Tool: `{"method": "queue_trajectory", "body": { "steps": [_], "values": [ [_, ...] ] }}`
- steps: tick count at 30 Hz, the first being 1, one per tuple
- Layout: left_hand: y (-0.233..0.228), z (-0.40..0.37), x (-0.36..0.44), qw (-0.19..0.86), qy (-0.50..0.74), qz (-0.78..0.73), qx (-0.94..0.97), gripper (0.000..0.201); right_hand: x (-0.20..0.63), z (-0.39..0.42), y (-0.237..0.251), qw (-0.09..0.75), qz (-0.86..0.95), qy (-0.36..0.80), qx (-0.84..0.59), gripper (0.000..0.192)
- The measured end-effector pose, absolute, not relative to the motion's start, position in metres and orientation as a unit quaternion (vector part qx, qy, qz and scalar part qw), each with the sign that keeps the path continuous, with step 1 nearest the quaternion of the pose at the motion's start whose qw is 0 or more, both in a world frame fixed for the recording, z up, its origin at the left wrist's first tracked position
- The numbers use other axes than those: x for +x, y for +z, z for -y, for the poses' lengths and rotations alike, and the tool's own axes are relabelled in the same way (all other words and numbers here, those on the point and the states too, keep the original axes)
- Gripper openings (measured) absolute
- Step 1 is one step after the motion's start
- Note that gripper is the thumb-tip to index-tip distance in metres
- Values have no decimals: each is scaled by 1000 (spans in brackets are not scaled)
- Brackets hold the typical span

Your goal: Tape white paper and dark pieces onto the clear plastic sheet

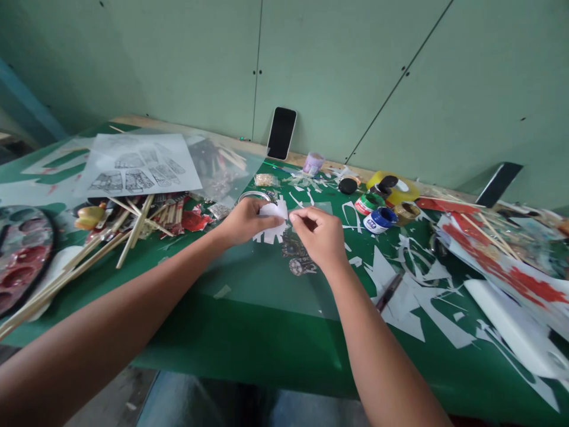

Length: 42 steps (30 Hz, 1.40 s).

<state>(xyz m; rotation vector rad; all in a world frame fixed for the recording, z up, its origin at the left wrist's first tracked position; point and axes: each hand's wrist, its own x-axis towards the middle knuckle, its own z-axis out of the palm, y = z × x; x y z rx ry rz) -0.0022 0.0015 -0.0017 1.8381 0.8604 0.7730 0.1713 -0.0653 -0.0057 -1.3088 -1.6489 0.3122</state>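
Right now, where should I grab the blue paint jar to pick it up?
Grab the blue paint jar around its round sides, coming down from above. It stands upright with its lid on, and the green jar and tape roll crowd it behind, so the near side is freer.

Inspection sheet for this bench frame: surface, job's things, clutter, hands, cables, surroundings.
Surface: green table, littered with white paper offcuts.
Job's things: small white paper cutout, pinched by both hands above the table.
Clutter: bamboo sticks, printed pattern sheet, paint palette, green paint jar, blue paint jar, yellow tape roll.
Hands: left hand and right hand both closed on the cutout.
Cables: nothing seen.
Surroundings: pale green wall panels; phone leaning against the wall.
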Motion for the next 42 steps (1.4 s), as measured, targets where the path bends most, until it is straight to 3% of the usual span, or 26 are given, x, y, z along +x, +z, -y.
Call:
{"method": "queue_trajectory", "body": {
  "steps": [42],
  "values": [
    [3, 1, -3, 430, 296, -358, 774, 26, 176, 66, -2, 455, 692, 167, -535, 17]
  ]
}}
